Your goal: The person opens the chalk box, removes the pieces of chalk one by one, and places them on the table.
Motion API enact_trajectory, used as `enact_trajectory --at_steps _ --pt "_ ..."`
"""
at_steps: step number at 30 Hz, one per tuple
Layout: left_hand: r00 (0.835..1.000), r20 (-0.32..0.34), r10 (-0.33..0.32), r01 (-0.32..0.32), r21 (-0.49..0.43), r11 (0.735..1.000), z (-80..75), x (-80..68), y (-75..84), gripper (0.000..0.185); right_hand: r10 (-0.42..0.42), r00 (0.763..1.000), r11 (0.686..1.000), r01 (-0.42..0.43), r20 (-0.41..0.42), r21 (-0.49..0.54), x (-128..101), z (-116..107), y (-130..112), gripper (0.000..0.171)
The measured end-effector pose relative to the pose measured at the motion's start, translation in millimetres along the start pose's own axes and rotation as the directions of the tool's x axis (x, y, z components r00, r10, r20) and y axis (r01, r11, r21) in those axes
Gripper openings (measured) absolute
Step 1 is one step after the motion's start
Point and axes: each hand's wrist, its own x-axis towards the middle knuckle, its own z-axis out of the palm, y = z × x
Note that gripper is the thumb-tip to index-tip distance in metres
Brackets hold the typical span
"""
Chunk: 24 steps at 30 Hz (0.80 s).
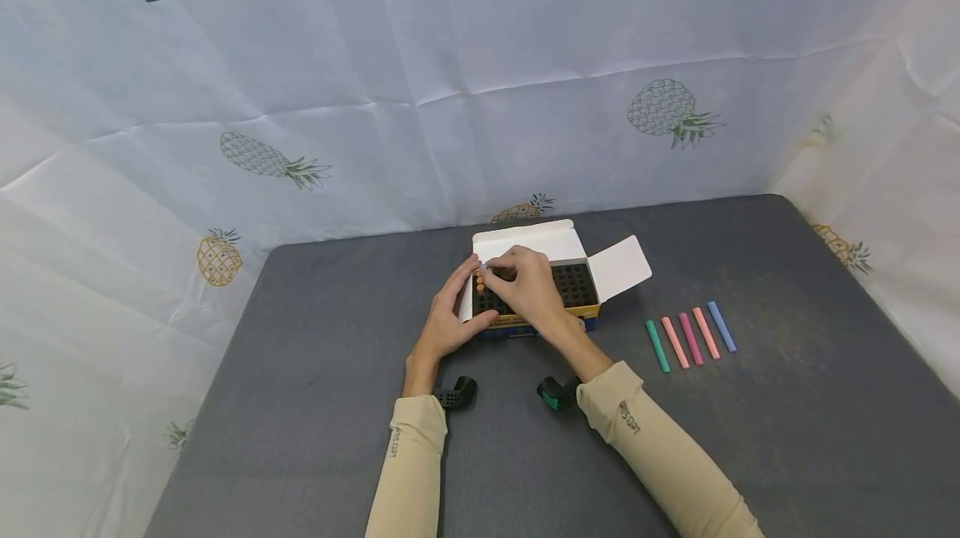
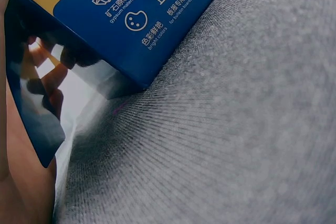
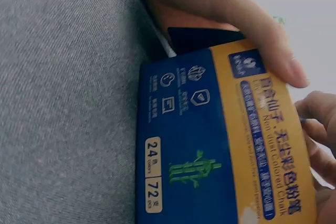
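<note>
A blue and yellow chalk box (image 1: pixel 525 329) stands on the table with its lid up, showing a black tray with rows of holes (image 1: pixel 573 284). My right hand (image 1: pixel 531 288) is over the tray's left part and pinches a light-blue chalk stick (image 1: pixel 483 267) between thumb and fingertips. Orange chalk sticks (image 1: pixel 481 281) stand in the leftmost holes. At the box's left end my left hand (image 1: pixel 442 326) holds it, thumb along the front edge and fingers at the left flap. In the right wrist view, the left thumb (image 3: pixel 283 59) lies over the box's yellow edge.
Right of the box, several chalk sticks lie in a row: a green one (image 1: pixel 657 346), pink ones (image 1: pixel 675 343) and a blue one (image 1: pixel 722 326). The white side flap (image 1: pixel 621 266) sticks out to the right. A pineapple-print curtain (image 1: pixel 450 105) hangs behind the grey table (image 1: pixel 337 438).
</note>
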Motion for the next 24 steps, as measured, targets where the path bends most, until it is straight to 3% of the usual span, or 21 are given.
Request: enact_trajectory --at_steps 9,24 --pt "1.0 -0.003 -0.017 0.017 0.026 1.0 2.3 0.9 0.9 0.098 0.033 0.999 0.998 -0.032 0.0 0.051 1 -4 -2 0.021" --pt "1.0 -0.007 -0.009 0.009 -0.014 1.0 -0.1 2.1 2.8 0.084 0.045 0.998 0.985 -0.037 -0.042 0.168 2 -22 -20 0.02"
